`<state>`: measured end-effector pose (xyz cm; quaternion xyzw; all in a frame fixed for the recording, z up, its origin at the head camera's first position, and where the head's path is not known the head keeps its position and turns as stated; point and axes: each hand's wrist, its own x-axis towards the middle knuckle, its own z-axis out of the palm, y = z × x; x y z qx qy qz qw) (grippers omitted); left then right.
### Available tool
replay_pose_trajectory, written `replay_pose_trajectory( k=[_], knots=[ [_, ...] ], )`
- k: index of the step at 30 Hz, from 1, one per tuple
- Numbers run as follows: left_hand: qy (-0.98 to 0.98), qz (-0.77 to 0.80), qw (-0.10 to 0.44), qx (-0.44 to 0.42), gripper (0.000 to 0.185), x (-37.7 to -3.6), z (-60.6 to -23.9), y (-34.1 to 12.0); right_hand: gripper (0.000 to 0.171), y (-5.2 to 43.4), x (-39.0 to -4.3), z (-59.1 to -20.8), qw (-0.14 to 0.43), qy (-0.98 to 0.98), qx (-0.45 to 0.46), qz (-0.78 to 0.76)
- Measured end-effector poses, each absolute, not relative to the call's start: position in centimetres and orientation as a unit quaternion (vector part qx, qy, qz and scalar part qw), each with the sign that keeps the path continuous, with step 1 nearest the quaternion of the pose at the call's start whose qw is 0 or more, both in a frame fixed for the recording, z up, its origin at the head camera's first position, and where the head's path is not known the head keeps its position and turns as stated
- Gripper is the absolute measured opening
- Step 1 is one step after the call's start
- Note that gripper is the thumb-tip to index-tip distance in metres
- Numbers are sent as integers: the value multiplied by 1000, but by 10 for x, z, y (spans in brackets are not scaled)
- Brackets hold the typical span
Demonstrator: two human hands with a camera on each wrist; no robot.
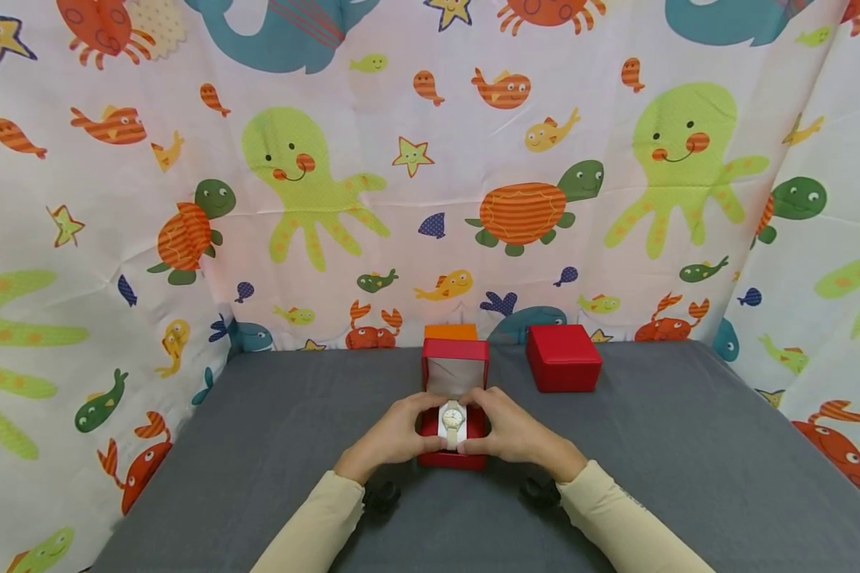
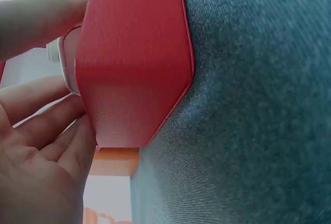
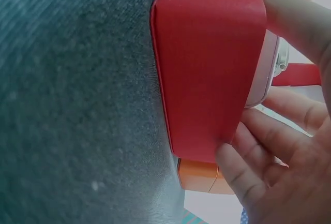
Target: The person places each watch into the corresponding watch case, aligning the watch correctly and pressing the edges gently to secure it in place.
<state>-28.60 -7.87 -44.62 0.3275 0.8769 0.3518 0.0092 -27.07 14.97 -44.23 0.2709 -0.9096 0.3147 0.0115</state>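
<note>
A wristwatch (image 1: pixel 453 417) with a pale strap and round light dial is wrapped around a white cushion (image 1: pixel 442 426). The cushion sits in an opened red watch box (image 1: pixel 451 461), partly above its walls in both wrist views, and the lid (image 1: pixel 455 348) stands up behind it. From the left, my left hand (image 1: pixel 401 434) pinches the cushion between thumb and fingers, thumb at the near end. My right hand (image 1: pixel 516 434) holds it likewise from the right. In the right wrist view, some fingertips (image 3: pixel 227 154) rest against the box's side. The watch's underside is hidden.
A closed red box (image 1: pixel 564 360) stands at the back right. Directly behind the raised lid is an orange box (image 1: pixel 450 331). Dark grey cloth (image 1: pixel 294 414) covers the table, and a sea-animal curtain (image 1: pixel 416 223) hangs along its back and sides.
</note>
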Motion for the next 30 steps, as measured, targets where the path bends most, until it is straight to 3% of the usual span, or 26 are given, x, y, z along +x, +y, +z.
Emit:
replay_pose_trajectory(
  k=[12,17,20,23,26,30],
  knots=[
    [897,315,2,311,60,-283,-443,-76,50,151,-266,-427,40,-894,298,334],
    [907,322,-5,271,69,-275,-445,-82,34,155,-266,-409,141,-873,265,384],
    [912,334,1,239,76,-271,-445,-84,38,157,-272,-398,216,-860,243,393],
    [911,349,21,218,81,-268,-446,-86,45,158,-279,-388,257,-860,221,382],
    [904,372,49,207,81,-268,-446,-87,55,159,-286,-381,242,-878,198,363],
    [894,396,67,198,77,-267,-447,-88,69,159,-296,-378,177,-903,196,337]
  ],
)
